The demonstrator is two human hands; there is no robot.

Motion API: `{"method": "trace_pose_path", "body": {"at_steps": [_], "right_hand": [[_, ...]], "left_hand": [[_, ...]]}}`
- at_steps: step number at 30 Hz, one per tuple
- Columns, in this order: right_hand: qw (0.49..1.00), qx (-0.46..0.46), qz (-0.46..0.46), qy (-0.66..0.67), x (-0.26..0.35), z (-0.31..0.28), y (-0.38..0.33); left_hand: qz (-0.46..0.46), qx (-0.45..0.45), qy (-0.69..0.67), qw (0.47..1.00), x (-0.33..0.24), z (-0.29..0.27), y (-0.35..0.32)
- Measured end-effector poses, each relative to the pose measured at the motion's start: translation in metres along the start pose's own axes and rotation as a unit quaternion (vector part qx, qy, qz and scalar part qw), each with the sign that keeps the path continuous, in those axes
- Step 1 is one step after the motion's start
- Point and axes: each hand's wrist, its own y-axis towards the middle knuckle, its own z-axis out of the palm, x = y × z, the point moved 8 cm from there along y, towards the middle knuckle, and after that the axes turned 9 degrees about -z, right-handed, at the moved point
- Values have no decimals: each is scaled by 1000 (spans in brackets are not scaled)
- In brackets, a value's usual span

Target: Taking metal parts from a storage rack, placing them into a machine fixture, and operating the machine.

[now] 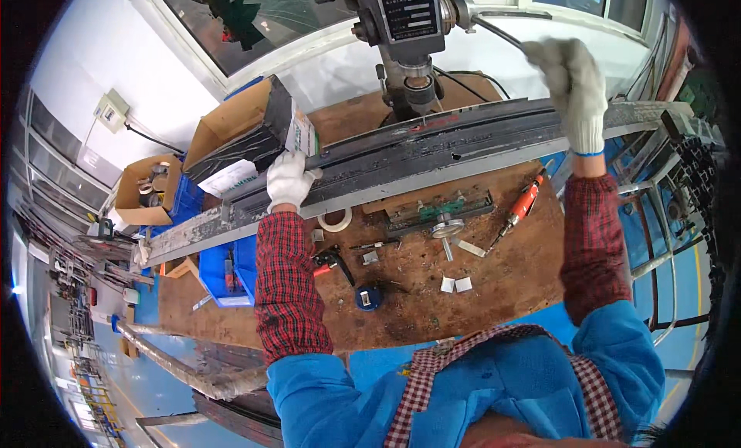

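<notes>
While my right hand (573,85) is wrapped round the drill lever (499,33), my left hand (289,182), grip unclear, rests on the long bar (421,149), which could twist if loosely held.

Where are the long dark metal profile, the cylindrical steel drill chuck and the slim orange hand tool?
Long dark metal profile (417,148), head view: middle of its upper face.
Cylindrical steel drill chuck (421,95), head view: its side.
Slim orange hand tool (526,202), head view: its body.
</notes>
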Motion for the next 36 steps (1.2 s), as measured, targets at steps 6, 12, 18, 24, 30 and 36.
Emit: {"method": "trace_pose_path", "body": {"at_steps": [6, 12, 18, 24, 30, 36], "right_hand": [[932, 223, -65, -280, -13, 10, 2], [867, 281, 257, -321, -68, 16, -6], [894, 239, 253, -282, -113, 7, -18], [920, 185, 222, -265, -139, 9, -19], [943, 117, 135, -282, -183, 13, -15], [866, 188, 76, -457, -157, 7, -13]], "left_hand": [[-20, 41, 2, 999, 1, -1, 2], [-18, 37, 2, 999, -4, -4, 2], [7, 10, -21, 1000, -7, -7, -6], [14, 8, 2, 1000, -7, -11, -2], [31, 3, -19, 999, -10, -4, 1], [31, -13, -7, 999, -10, -7, -1]]}}
